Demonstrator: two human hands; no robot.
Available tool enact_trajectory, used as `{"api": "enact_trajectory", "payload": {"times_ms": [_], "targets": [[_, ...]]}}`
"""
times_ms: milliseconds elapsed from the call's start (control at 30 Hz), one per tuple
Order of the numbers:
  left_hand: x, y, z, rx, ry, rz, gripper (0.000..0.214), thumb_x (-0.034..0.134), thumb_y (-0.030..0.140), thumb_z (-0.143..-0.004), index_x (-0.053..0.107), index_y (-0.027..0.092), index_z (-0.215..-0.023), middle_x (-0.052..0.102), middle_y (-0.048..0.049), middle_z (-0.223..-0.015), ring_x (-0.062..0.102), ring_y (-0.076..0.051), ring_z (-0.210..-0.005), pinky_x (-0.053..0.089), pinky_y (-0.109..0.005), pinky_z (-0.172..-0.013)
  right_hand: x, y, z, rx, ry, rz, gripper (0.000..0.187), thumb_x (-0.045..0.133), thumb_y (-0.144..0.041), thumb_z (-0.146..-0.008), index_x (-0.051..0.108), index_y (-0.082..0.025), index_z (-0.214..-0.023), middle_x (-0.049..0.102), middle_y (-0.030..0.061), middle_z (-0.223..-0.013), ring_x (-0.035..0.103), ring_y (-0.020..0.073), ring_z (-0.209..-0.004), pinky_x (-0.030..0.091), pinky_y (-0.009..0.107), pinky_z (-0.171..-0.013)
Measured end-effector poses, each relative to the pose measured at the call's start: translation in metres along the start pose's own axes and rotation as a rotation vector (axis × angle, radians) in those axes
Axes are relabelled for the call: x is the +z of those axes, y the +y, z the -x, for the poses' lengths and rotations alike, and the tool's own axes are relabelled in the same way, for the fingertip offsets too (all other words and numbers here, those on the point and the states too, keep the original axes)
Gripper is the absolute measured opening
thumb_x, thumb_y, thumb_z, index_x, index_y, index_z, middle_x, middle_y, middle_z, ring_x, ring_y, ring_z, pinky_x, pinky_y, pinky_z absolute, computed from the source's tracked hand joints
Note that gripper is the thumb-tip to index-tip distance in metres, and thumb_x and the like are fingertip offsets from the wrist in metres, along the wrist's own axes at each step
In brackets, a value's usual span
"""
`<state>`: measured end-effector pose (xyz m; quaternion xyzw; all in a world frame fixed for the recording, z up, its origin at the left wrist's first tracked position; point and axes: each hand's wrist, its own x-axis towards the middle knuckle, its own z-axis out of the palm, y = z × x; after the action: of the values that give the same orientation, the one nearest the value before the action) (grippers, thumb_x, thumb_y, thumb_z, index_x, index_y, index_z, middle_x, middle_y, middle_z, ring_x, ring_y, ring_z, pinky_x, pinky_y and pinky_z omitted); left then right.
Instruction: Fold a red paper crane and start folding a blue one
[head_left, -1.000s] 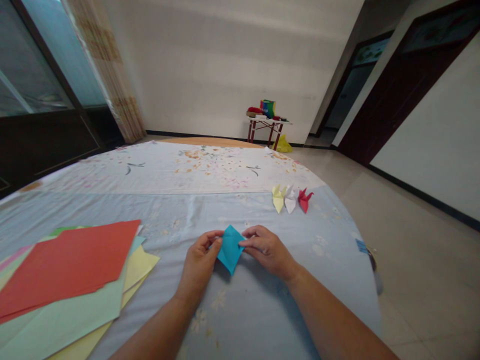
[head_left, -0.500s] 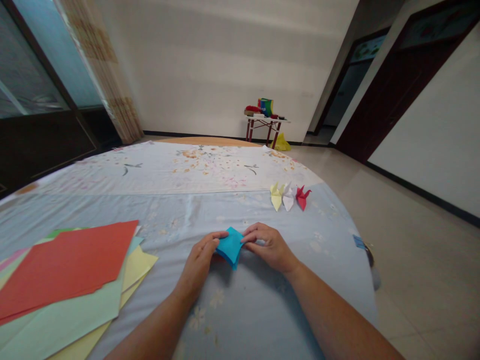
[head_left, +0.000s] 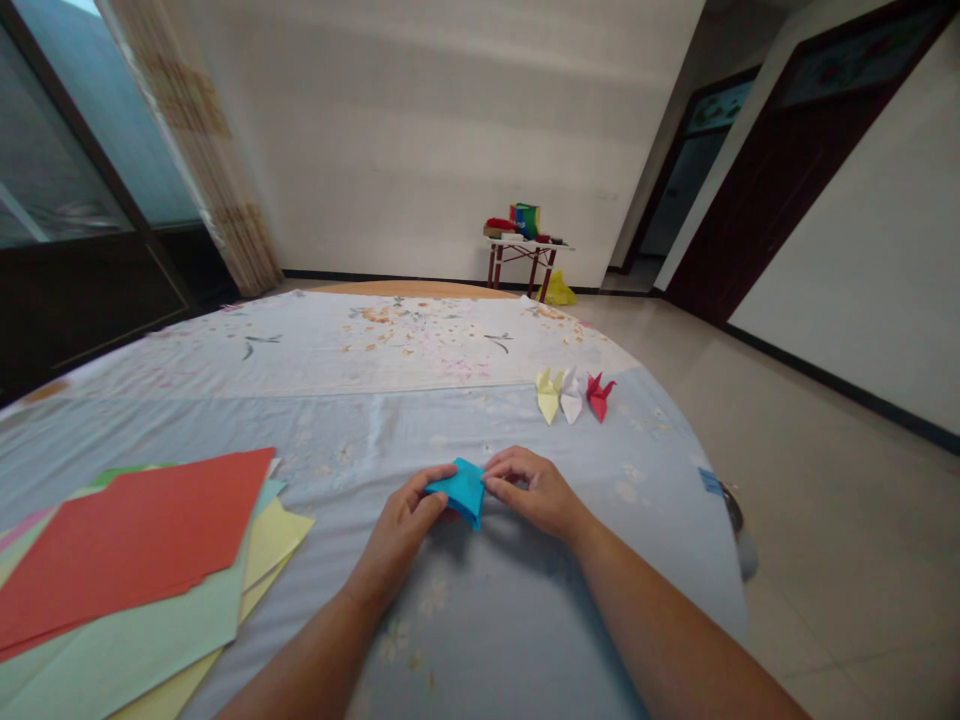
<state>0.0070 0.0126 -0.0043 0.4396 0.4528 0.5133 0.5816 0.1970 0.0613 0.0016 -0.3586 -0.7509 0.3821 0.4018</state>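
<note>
A small folded piece of blue paper (head_left: 466,488) is between my two hands, a little above the cloth-covered table (head_left: 517,630). My left hand (head_left: 411,510) pinches its left side, thumb in front and fingers behind. At the paper's right edge, my right hand (head_left: 534,490) grips it between thumb and fingertips. Several layers show along the lower edge, which is folded over on the left. Beyond my right hand stand three folded paper cranes: a yellow crane (head_left: 548,396), a white crane (head_left: 572,396) and a red crane (head_left: 599,397).
A stack of coloured sheets lies at the left, with red paper (head_left: 142,545) on top and pale green paper (head_left: 142,650) below. Against the far wall is a small table (head_left: 529,243) bearing assorted items, with a yellow bag (head_left: 559,290) beside it on the floor.
The blue paper's lower left edge has folded upward, and my left thumb now presses on it. My right hand keeps its hold. The view has shifted slightly.
</note>
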Motion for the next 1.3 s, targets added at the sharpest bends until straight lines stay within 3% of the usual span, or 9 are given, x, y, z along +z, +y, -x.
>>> {"api": "enact_trajectory", "payload": {"times_ms": [233,467,633,800,967,1100,1300], "targets": [[0.003,0.010,0.000,-0.004,-0.039,-0.123,0.038,0.053,0.042,-0.078,0.064,0.016,-0.103,0.067,-0.0056,-0.091,0.059,-0.021,-0.087,0.046,-0.033,-0.079,0.000,-0.006,0.001,-0.107,-0.002,0.005,0.011,0.059,-0.020,-0.077,0.069,-0.019,-0.082,0.063,0.0062,-0.090,0.060,0.0150,-0.085,0.047,0.028,-0.078],[0.001,0.011,-0.005,-0.027,0.029,-0.327,0.041,0.051,0.044,-0.078,0.066,0.015,-0.103,0.070,-0.0044,-0.083,0.059,-0.020,-0.076,0.044,-0.031,-0.073,0.002,-0.007,0.003,-0.122,-0.036,0.015,0.012,0.059,-0.015,-0.074,0.068,-0.018,-0.083,0.063,0.0068,-0.095,0.059,0.0157,-0.090,0.046,0.029,-0.084],[0.001,0.005,-0.007,0.010,0.112,-0.408,0.037,0.055,0.040,-0.073,0.069,0.016,-0.098,0.071,-0.0060,-0.088,0.061,-0.022,-0.082,0.045,-0.035,-0.079,0.002,-0.005,0.002,-0.082,-0.044,0.015,0.012,0.059,-0.014,-0.073,0.068,-0.019,-0.080,0.063,0.0063,-0.097,0.059,0.0159,-0.092,0.044,0.030,-0.085],[0.001,0.003,-0.007,0.087,0.113,-0.415,0.034,0.055,0.040,-0.074,0.070,0.017,-0.094,0.071,-0.0072,-0.095,0.061,-0.024,-0.089,0.045,-0.036,-0.083,0.002,0.000,0.000,0.011,-0.038,-0.073,0.009,0.058,-0.018,-0.074,0.067,-0.017,-0.078,0.064,0.0064,-0.095,0.059,0.0160,-0.089,0.046,0.028,-0.081],[0.005,0.009,-0.004,0.151,0.066,-0.420,0.034,0.057,0.042,-0.072,0.068,0.018,-0.094,0.069,-0.0067,-0.097,0.061,-0.024,-0.091,0.048,-0.034,-0.080,0.005,0.001,0.000,0.133,0.054,-0.007,0.015,0.053,-0.024,-0.080,0.064,-0.015,-0.085,0.065,0.0037,-0.076,0.059,0.0140,-0.071,0.046,0.025,-0.067],[0.010,0.012,-0.001,0.160,0.006,-0.438,0.036,0.060,0.040,-0.071,0.065,0.016,-0.097,0.069,-0.0053,-0.092,0.063,-0.022,-0.083,0.049,-0.030,-0.073,0.007,-0.006,0.002,0.085,0.102,0.069,0.015,0.050,-0.024,-0.081,0.062,-0.014,-0.084,0.062,0.0017,-0.072,0.057,0.0121,-0.067,0.044,0.022,-0.063],[0.008,0.003,-0.003,0.154,0.059,-0.449,0.033,0.055,0.030,-0.073,0.065,0.016,-0.100,0.070,-0.0041,-0.091,0.063,-0.021,-0.082,0.048,-0.030,-0.074,0.014,-0.010,0.006,0.037,0.130,0.112,0.014,0.049,-0.021,-0.081,0.061,-0.015,-0.084,0.061,0.0003,-0.070,0.056,0.0108,-0.065,0.044,0.021,-0.061]]}}
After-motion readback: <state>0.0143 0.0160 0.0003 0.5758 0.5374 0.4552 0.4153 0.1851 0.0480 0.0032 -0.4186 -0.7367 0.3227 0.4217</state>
